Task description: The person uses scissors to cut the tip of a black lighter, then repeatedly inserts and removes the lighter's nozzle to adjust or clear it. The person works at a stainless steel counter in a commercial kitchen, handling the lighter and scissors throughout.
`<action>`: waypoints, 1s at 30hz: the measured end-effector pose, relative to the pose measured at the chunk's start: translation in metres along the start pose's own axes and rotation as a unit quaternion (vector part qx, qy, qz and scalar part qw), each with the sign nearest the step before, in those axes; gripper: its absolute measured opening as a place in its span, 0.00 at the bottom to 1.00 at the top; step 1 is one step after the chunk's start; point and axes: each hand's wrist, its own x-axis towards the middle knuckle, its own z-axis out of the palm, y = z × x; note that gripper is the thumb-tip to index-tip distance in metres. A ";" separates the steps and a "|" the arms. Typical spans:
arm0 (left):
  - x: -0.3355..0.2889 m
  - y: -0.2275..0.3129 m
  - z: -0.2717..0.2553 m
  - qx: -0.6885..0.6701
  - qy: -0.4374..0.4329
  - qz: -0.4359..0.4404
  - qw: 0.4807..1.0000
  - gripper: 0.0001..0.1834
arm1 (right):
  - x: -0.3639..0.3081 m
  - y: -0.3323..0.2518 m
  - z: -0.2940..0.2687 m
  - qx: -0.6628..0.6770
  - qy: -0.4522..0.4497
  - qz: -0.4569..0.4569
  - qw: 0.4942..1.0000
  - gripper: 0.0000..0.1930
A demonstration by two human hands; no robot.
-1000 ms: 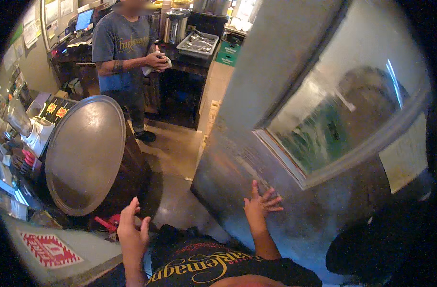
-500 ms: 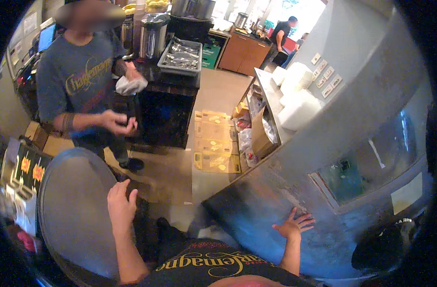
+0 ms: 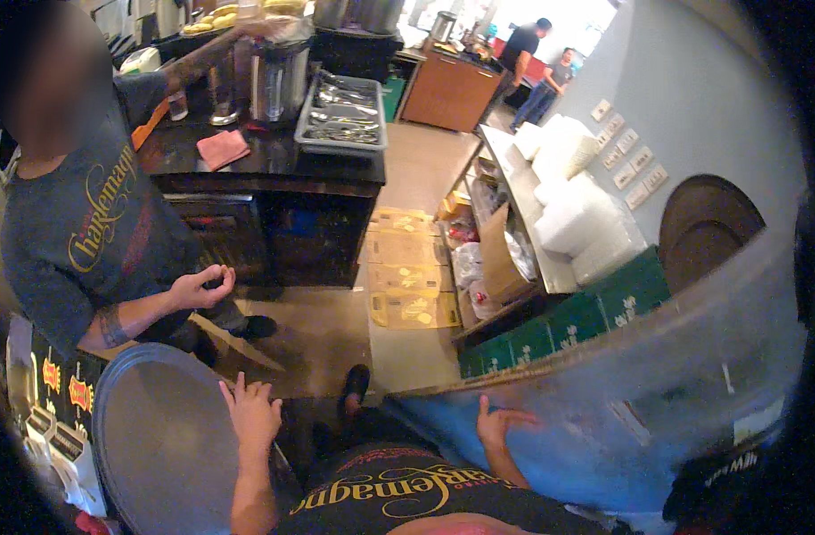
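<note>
My left hand point(image 3: 252, 416) has its fingers spread and holds nothing. It is beside the rim of a large round dark tray point(image 3: 162, 437); whether the fingertips touch the rim I cannot tell. My right hand point(image 3: 498, 428) lies with thumb and fingers stretched out against a scuffed blue-grey swing door point(image 3: 568, 437). Its palm faces the panel and grips nothing. The worn upper edge of the door runs above that hand toward the right.
A co-worker point(image 3: 113, 214) stands at left, one arm stretched over a dark counter point(image 3: 274, 174). On it are a cutlery tray point(image 3: 340, 147), a steel dispenser point(image 3: 279, 85) and a pink cloth point(image 3: 222, 149). Green crates point(image 3: 559, 339), a shelf with white containers point(image 3: 590, 214) and flattened cardboard point(image 3: 413, 276) lie ahead.
The door has swung away toward the lower right, uncovering the green crates and a round dark tray by the wall. My right hand has moved left. The co-worker has moved left and reached over the counter.
</note>
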 end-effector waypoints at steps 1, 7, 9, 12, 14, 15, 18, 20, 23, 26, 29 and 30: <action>0.000 -0.001 0.005 -0.002 0.010 -0.005 1.000 0.22 | -0.008 -0.008 -0.008 0.020 -0.074 0.020 0.997 0.55; 0.010 0.019 0.004 0.111 -0.044 -0.018 0.993 0.24 | -0.016 -0.036 0.036 0.044 -0.353 -0.016 0.934 0.50; 0.028 0.031 -0.001 0.116 -0.107 -0.031 0.987 0.24 | -0.005 -0.046 0.065 0.042 -0.396 -0.026 0.917 0.49; 0.061 0.054 -0.014 0.069 -0.234 -0.028 0.969 0.24 | 0.024 -0.070 0.099 0.037 -0.429 -0.038 0.902 0.46; 0.097 0.066 -0.013 0.026 -0.244 0.040 0.969 0.26 | 0.048 -0.084 0.122 0.043 -0.440 -0.046 0.896 0.45; 0.117 0.070 -0.008 0.021 -0.197 0.094 0.976 0.27 | 0.063 -0.093 0.130 0.044 -0.444 -0.053 0.894 0.44; 0.214 0.101 -0.023 0.026 -0.139 0.141 0.980 0.30 | 0.110 -0.108 0.141 0.063 -0.434 -0.052 0.897 0.42; 0.287 0.115 -0.043 -0.055 -0.012 0.144 0.988 0.29 | 0.138 -0.117 0.142 0.085 -0.428 -0.045 0.899 0.40; 0.409 0.160 -0.113 -0.126 0.125 0.209 0.962 0.28 | 0.171 -0.120 0.139 0.123 -0.409 -0.014 0.904 0.38; 0.512 0.198 -0.171 -0.086 0.245 0.106 0.960 0.30 | 0.187 -0.127 0.137 0.159 -0.393 0.024 0.905 0.36; 0.650 0.154 -0.210 -0.008 0.397 0.142 0.907 0.32 | 0.191 -0.140 0.141 0.177 -0.389 0.048 0.903 0.34; 0.681 0.164 -0.223 0.007 0.406 0.128 0.905 0.33 | 0.192 -0.138 0.142 0.182 -0.382 0.067 0.904 0.33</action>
